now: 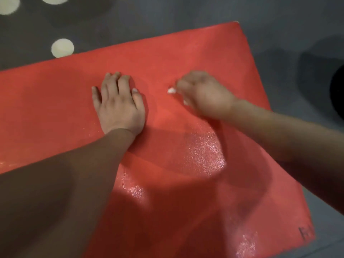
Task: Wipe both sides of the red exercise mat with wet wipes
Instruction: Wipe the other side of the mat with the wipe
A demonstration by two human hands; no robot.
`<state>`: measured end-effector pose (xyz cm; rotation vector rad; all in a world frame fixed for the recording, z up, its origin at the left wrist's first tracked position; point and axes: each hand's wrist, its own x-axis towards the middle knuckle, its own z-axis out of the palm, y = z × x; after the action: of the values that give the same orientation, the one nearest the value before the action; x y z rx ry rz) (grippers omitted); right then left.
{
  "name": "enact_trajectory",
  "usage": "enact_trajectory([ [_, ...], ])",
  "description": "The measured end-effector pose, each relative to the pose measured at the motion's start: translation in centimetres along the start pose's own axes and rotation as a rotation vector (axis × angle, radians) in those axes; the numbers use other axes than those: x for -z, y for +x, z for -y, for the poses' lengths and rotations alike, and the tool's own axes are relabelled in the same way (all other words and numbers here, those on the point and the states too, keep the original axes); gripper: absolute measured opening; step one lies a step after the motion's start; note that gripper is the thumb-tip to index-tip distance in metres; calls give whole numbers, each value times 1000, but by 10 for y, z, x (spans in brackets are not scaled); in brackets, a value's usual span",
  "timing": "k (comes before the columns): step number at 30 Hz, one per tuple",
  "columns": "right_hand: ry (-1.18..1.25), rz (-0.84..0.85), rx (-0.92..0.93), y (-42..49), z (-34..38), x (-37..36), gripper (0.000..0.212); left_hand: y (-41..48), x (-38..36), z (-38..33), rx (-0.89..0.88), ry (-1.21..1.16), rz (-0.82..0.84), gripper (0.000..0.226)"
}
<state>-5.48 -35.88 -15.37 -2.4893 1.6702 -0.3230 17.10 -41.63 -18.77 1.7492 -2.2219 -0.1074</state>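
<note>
Grey floor (167, 12) bears your red exercise mat (186, 53), likely floppy and wet-slick: flat left hand (119, 103) pins it, right hand (202, 94) pinches the wet wipe (171, 90); grip a corner.

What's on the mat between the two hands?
In the head view, only bare red mat lies between the left hand and the wipe gripped by the right hand.

The red mat (186, 58) runs out of view at the left and bottom edges. The right hand (202, 94) is blurred and covers nearly all of the wet wipe (171, 90); only small white scraps show beside it. Near the mat's closest right corner, a dark marking (305, 234) is too smeared to read. A black shape (338, 94) is cut off by the right edge and cannot be identified.
</note>
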Motion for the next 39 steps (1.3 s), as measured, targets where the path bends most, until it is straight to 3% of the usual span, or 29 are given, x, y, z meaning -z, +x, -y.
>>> enact_trajectory([
  [2,-94,-140,-198,27,-36,6,22,0,0,0,-1,-2,0,44],
  [6,-144,-213,-737,55,-67,10,30,1,0,0,-8,19,-9,42],
  [8,-82,-228,-677,60,-39,4,25,0,0,0,-13,13,-8,42],
  [11,50,-86,-273,52,3,-7,15,1,1,1,-9,-6,-6,43],
  [13,15,-24,-134,49,-12,0,15,2,1,1,-10,-12,2,44],
  [15,-41,-116,-312,51,-46,11,19,2,1,1,-6,-14,9,45],
  [18,-206,-208,-808,49,-94,23,32,3,2,1,-4,-8,13,45],
  [20,-197,-205,-967,61,-94,22,28,4,1,0,-6,-7,13,45],
  [22,-84,-197,-860,80,-65,11,26,4,2,0,-5,-6,11,44],
  [27,70,9,-134,94,3,-12,18,4,4,1,-15,-1,14,47],
  [29,27,-35,-164,94,-21,-2,15,5,4,0,-17,1,22,48],
  [32,-127,-157,-626,92,-74,9,25,6,4,0,-18,4,43,48],
  [34,-153,-171,-820,102,-78,8,25,7,4,1,-20,5,49,48],
  [36,-70,-128,-734,118,-48,1,22,8,5,1,-25,5,61,48],
  [39,188,-22,-352,132,5,-13,20,9,7,2,-22,-11,62,49],
])
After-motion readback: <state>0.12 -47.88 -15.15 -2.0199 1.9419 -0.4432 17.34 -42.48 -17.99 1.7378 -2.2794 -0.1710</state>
